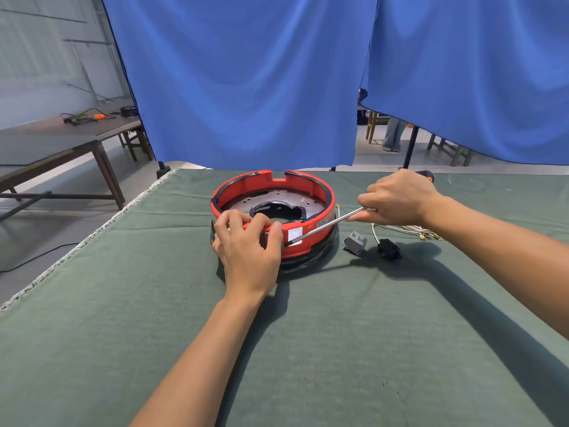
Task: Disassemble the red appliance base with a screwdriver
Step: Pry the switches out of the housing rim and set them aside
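Two bare hands are working on a red appliance base (320, 192) that is sitting near the far middle of a table covered in green cloth (338, 349). The round base is resting on a black lower ring (311, 260), and its open top is showing a dark perforated metal plate (277, 203) with a black central opening. The left hand (249, 248) is gripping the near rim of the base, fingers curling over the red edge into the inside and thumb pressing against the outer wall beside a white label (296, 234). The right hand (400, 198), to the right of the base, is closing its fingers around a screwdriver (326, 224), pinching the metal shaft near the handle, whose dark and orange end is peeking out beyond the knuckles. The shaft is slanting down and left across the red wall, with its tip meeting the base next to the left thumb. Just right of the base, a small grey connector block (355, 242) and a black plug (388, 249) are lying on the cloth, with whitish wires (406, 231) trailing under the right wrist. Blue curtains (246, 72) are hanging behind the table, and a wooden table (61, 134) is standing at the far left.
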A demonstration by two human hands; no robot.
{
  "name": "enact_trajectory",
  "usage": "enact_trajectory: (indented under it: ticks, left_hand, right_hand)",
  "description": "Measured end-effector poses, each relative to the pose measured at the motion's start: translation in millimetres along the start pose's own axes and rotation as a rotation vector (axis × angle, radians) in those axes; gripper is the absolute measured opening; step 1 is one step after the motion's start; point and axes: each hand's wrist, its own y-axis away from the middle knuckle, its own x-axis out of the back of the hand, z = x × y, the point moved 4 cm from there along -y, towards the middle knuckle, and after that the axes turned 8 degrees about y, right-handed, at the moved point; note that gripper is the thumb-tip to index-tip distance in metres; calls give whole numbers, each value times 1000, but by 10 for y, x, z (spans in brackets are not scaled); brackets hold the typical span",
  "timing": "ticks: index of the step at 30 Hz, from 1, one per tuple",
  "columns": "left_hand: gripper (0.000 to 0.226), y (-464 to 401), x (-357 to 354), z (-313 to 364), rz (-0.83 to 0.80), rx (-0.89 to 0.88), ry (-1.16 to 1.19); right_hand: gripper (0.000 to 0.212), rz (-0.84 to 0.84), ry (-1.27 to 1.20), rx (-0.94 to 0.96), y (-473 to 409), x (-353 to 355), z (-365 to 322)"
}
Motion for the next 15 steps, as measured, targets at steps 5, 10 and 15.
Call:
enact_trajectory:
  ticks: [5,10,15]
  left_hand:
    - [30,0,-2,6,0,3,-2]
    - [30,-10,0,-14,-7,-13,0]
    - [32,-12,14,-15,9,-13,5]
  right_hand:
    - [50,-6,-26,38,-113,14,40]
    - [43,38,-13,152,-355,109,-240]
    - [61,-27,10,46,-85,264,-198]
